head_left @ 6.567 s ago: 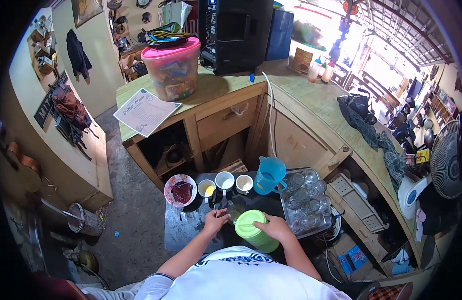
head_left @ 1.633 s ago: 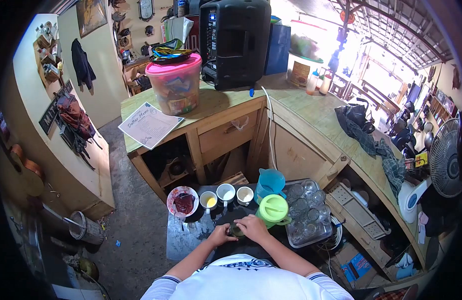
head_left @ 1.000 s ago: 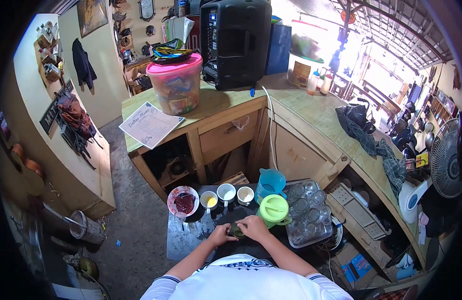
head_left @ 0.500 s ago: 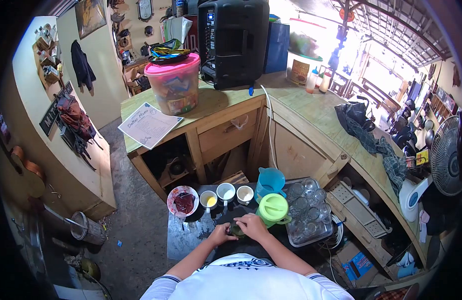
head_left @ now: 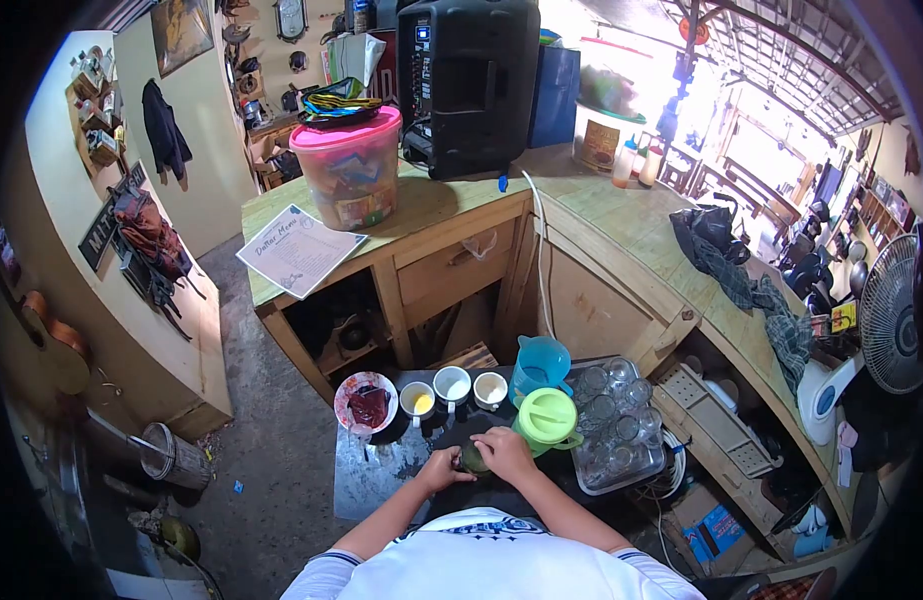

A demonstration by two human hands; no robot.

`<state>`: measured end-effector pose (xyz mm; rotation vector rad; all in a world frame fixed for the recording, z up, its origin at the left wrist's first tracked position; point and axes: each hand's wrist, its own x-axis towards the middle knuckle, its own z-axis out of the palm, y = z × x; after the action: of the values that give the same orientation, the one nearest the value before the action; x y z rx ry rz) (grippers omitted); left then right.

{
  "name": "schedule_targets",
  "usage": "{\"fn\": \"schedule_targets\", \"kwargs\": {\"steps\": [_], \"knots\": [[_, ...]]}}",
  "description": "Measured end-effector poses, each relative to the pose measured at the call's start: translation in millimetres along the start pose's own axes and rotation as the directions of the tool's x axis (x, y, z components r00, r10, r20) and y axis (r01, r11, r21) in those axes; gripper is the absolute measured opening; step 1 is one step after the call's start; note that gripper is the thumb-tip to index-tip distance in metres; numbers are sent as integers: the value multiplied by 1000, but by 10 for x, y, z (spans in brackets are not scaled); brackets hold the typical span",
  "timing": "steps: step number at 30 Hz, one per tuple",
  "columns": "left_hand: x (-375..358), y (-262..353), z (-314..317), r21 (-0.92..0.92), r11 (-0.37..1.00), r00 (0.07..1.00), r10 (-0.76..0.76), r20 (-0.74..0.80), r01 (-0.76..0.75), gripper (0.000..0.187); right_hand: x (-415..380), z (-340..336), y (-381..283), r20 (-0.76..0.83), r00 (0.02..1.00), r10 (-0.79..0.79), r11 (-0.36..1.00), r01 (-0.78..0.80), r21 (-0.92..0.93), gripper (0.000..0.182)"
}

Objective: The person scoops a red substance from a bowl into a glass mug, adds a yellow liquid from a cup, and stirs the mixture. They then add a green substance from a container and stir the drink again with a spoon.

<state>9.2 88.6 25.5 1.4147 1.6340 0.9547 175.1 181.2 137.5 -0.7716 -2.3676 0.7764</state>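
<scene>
My left hand point(head_left: 444, 469) is closed around the left side of a small greenish object point(head_left: 473, 459), perhaps a glass or jar, low over the dark table point(head_left: 356, 480). Fingers of my right hand point(head_left: 506, 453) press on its top and right side. Beyond my hands stand three white cups, one with yellow contents point(head_left: 418, 400), one pale inside point(head_left: 451, 383) and one cream inside point(head_left: 490, 390). At the left is a patterned bowl point(head_left: 347, 384) with a dark red packet point(head_left: 368, 406). A green-lidded pitcher point(head_left: 547, 416) stands beside my right hand, a blue pitcher point(head_left: 541, 364) behind it.
A metal tray point(head_left: 594, 489) of clear glasses sits at the table's right. Behind stands a wooden counter point(head_left: 446, 215) bearing a pink-lidded tub point(head_left: 345, 170), a menu sheet point(head_left: 299, 250) and a black speaker point(head_left: 468, 90). A fan point(head_left: 889, 310) is at the far right.
My right hand has shifted very slightly on the greenish object. Otherwise the hands and the things on the table look the same.
</scene>
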Motion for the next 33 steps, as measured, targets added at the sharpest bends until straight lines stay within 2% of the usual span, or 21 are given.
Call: {"fn": "schedule_targets", "kwargs": {"steps": [1,2,4,5,7,8,11,13,14,16,17,19,20,22,23,25,28,29,31,32,33], "knots": [[-4,10,2,-1,1000,1000,22,-12,-22,52,-8,-10,-13,-12,1000,-10,994,8,-108,14],[-10,18,6,-2,999,999,44,-24,-44,52,-6,-2,-4,-12,1000,-9,994,7,-108,14],[-17,34,-5,14,999,999,31,-15,-31,52,5,23,31,3,999,38,994,-38,100,13],[-14,44,-14,32,999,1000,19,-8,-19,52,4,30,47,2,999,39,994,-39,99,13],[-5,48,-14,36,999,1000,22,-14,-22,52,4,24,62,-75,996,-57,995,50,-89,14],[-11,49,-9,39,999,1000,22,-19,-21,52,-3,24,69,-76,996,-56,995,50,-89,14],[-17,58,-9,28,999,999,33,-20,-32,52,1,-11,35,42,997,70,997,-71,14,14],[-2,33,-10,22,999,1000,27,-16,-27,52,28,-23,11,-85,995,-57,998,56,-13,15],[0,19,-4,14,1000,1000,19,-12,-19,52,20,-29,-8,-85,995,-56,998,55,-14,15],[-11,37,-3,14,1000,1000,20,-7,-19,53,-7,-49,-55,92,988,125,992,-121,-48,14],[-10,45,-12,16,1000,1000,20,-5,-20,53,-3,-28,-31,91,988,125,992,-121,-47,14],[4,0,7,15,999,999,30,-17,-30,54,24,18,12,-101,995,-20,997,28,73,14],[1,-24,19,13,999,999,38,-25,-38,55,5,27,31,-101,995,-21,997,28,74,14],[-6,-25,14,16,999,999,38,-21,-38,55,-22,-9,23,46,998,46,997,-43,-66,13],[1,-24,10,19,999,999,38,-18,-38,55,-16,-2,24,44,998,45,997,-42,-67,13],[-1,-35,20,2,999,999,32,-15,-32,55,-2,25,25,-118,993,-11,996,21,84,14],[0,-27,24,-10,999,999,30,-18,-30,54,-46,23,38,-35,999,26,998,-28,-61,14],[0,-20,22,-1,999,999,37,-22,-37,54,-41,31,43,-36,999,26,998,-28,-61,14],[-3,-29,23,8,1000,1000,25,-14,-25,53,-10,36,28,-114,992,62,993,-51,103,15],[3,-34,19,17,1000,1000,12,-7,-12,53,-7,41,47,-116,991,61,993,-49,103,15],[4,-19,12,18,1000,1000,14,-8,-13,53,-13,40,66,-99,995,15,1000,-15,-1,15]]}}
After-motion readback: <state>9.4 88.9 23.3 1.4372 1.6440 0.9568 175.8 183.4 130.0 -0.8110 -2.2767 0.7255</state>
